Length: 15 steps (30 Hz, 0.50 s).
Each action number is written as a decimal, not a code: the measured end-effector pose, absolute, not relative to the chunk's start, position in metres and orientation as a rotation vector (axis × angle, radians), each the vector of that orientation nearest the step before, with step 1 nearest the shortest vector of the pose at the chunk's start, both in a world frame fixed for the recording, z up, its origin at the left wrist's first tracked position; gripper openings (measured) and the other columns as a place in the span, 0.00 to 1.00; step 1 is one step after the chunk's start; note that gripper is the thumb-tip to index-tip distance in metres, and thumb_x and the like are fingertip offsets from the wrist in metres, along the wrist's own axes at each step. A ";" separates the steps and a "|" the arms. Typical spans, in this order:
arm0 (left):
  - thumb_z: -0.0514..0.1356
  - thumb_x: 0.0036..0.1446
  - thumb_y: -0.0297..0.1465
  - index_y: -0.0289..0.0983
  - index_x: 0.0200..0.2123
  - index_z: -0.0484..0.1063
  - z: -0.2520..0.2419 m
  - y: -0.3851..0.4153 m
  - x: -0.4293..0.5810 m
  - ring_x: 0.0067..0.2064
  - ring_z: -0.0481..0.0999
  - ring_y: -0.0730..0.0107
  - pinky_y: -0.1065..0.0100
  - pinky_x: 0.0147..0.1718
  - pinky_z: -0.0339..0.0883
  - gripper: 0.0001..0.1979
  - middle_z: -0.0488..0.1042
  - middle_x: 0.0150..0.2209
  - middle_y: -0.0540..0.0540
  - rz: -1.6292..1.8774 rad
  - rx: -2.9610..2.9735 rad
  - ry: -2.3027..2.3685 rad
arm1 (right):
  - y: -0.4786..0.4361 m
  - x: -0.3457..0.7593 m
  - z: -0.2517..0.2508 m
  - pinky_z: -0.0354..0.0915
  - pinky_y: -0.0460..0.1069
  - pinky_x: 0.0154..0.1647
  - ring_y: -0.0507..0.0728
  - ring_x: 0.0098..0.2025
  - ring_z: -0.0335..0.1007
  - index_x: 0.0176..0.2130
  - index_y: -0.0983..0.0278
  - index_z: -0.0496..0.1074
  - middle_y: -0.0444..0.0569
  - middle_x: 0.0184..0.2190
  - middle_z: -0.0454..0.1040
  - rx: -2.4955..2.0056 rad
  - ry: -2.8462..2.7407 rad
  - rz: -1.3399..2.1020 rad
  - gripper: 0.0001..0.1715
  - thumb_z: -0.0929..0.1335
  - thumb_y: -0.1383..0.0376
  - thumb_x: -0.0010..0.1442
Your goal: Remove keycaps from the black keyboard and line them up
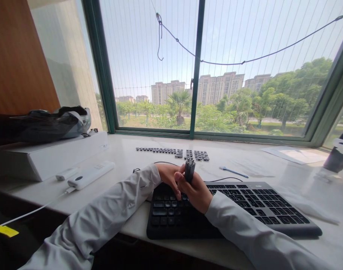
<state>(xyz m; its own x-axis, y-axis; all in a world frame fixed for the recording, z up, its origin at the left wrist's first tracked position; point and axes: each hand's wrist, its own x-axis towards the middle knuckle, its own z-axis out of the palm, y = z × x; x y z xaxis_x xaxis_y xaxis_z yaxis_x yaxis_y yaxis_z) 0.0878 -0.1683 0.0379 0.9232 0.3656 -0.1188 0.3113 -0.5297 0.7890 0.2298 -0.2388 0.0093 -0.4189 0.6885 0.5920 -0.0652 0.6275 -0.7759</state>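
Observation:
My right hand is closed around a short dark handle-like tool, held upright with a shiny, uneven top end. Its exact kind is unclear. Just left of it, my left hand has its thumb stretched downward and apart from its fingers, which reach toward the tool and are partly hidden behind my right hand. Both hands are above a large black-and-grey keyboard. Square openings without caps show across its right side, and dark keys show at its left end. Loose black keycaps lie in rows behind it.
A thin blue-handled tool lies behind the keyboard. At left are a white power bank with a cable and a white box under a dark bag. Paper and a dark bottle are at right.

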 end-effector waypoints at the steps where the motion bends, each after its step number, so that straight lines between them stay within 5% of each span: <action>1: 0.73 0.29 0.35 0.31 0.32 0.73 0.037 -0.167 0.087 0.36 0.73 0.66 0.70 0.36 0.69 0.23 0.76 0.32 0.48 0.071 2.175 0.470 | -0.240 0.230 0.009 0.54 0.47 0.26 0.49 0.22 0.53 0.26 0.62 0.60 0.40 0.18 0.60 -0.509 -1.813 0.919 0.18 0.62 0.53 0.59; 10: 0.71 0.36 0.31 0.32 0.36 0.74 0.029 -0.157 0.086 0.38 0.72 0.66 0.69 0.42 0.67 0.20 0.75 0.34 0.49 0.049 2.257 0.398 | -0.244 0.231 0.007 0.55 0.49 0.29 0.52 0.24 0.54 0.25 0.61 0.62 0.43 0.19 0.61 -0.551 -1.805 0.862 0.16 0.64 0.54 0.58; 15: 0.68 0.39 0.30 0.30 0.26 0.74 0.036 -0.163 0.088 0.34 0.73 0.64 0.68 0.35 0.68 0.10 0.73 0.26 0.48 0.105 2.322 0.508 | -0.255 0.231 0.016 0.55 0.50 0.29 0.54 0.26 0.55 0.27 0.59 0.65 0.43 0.19 0.61 -0.516 -1.841 0.823 0.13 0.65 0.54 0.56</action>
<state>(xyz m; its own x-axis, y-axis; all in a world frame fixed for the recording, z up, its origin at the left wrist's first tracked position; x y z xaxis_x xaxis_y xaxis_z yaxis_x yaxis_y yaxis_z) 0.0875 -0.1630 0.0361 0.9181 0.3895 -0.0731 0.3285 -0.6447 0.6903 0.2309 -0.2547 0.0159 -0.3976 0.6712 0.6257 -0.0182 0.6760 -0.7367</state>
